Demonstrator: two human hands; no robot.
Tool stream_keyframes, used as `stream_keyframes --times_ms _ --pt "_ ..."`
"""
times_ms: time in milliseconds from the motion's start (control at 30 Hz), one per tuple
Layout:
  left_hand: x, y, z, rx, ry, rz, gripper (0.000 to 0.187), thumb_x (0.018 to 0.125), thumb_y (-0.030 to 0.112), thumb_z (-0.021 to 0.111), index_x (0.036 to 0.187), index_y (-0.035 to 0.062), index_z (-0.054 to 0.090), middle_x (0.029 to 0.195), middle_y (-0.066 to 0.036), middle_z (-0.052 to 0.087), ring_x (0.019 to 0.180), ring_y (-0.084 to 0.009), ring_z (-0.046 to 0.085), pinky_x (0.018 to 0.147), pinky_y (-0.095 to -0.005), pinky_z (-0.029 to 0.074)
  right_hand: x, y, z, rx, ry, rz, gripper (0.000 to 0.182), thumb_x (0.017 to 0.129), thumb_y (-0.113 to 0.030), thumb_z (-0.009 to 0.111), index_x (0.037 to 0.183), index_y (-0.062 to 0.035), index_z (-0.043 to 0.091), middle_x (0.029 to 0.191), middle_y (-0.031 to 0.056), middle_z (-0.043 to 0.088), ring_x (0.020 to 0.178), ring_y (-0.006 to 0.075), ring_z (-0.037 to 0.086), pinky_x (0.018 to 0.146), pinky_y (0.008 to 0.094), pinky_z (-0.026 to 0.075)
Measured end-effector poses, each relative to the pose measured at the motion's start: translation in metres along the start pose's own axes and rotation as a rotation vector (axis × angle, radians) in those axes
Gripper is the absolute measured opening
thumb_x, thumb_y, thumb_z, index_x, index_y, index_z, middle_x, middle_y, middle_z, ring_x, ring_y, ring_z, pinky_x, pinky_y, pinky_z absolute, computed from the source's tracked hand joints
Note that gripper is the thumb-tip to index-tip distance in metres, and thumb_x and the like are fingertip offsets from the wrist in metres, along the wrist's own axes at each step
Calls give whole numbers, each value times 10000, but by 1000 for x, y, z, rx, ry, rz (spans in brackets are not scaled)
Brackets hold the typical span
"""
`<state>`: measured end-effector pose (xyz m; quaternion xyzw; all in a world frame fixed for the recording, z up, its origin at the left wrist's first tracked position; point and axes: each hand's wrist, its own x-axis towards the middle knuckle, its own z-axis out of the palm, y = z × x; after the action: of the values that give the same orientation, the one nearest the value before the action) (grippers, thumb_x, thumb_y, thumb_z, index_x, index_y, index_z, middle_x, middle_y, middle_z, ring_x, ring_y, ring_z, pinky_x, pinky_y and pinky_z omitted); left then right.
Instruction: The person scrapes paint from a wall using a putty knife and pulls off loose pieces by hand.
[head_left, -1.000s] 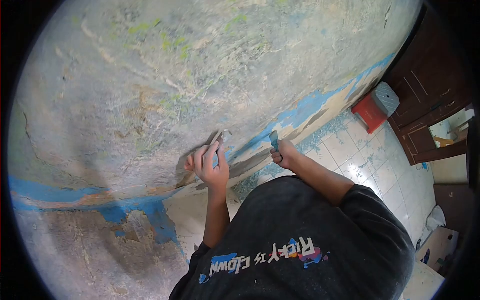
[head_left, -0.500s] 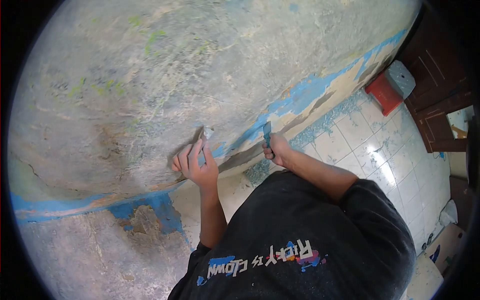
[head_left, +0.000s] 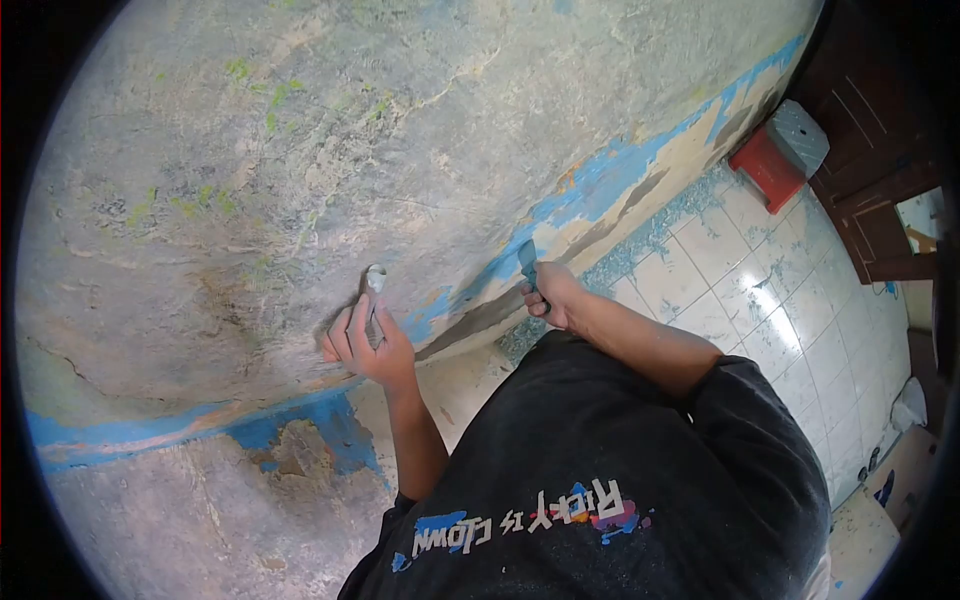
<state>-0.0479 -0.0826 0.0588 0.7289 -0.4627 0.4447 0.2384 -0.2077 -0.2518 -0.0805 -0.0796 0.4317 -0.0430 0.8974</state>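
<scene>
My left hand (head_left: 372,345) is raised in front of the bare grey wall (head_left: 440,130), its thumb and fingertips closed on a small whitish piece (head_left: 376,279) with a curled top. What that piece is, I cannot tell. Lower on the wall runs a strip of flaking blue paint (head_left: 590,200) above a cream band with dark bare patches. Beside this strip, my right hand (head_left: 550,292) is wrapped around the handle of a scraper (head_left: 527,256). The flat blade points up and overlaps the blue paint in this view.
Blue-grey paint flakes (head_left: 635,258) litter the white tiled floor (head_left: 715,320) along the wall's foot. A red stool (head_left: 768,170) with a grey top stands by dark wooden furniture (head_left: 860,130) at the right. To the left, the wall meets another stretch with blue patches (head_left: 335,430).
My left hand has shifted left along the wall with the whitish piece. My right hand keeps the scraper in almost the same place. The view has turned slightly.
</scene>
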Motion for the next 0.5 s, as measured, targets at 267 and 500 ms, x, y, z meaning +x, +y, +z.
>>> stream_keyframes --times_ms 267,500 --pt "1 -28 3 -77 23 41 167 827 148 816 979 149 746 992 -9 658 944 -250 555 875 -435 335 30 25 -8 -75 80 -92 177 1015 -225 345 1077 -98 451 775 85 466 498 136 385 401 292 284" --pt "-6 -33 12 -130 72 68 167 823 137 813 971 176 745 967 15 654 902 -241 539 855 -422 309 -5 45 -3 -298 127 -269 278 1097 -352 362 1155 -101 464 830 76 482 535 132 401 435 295 321"
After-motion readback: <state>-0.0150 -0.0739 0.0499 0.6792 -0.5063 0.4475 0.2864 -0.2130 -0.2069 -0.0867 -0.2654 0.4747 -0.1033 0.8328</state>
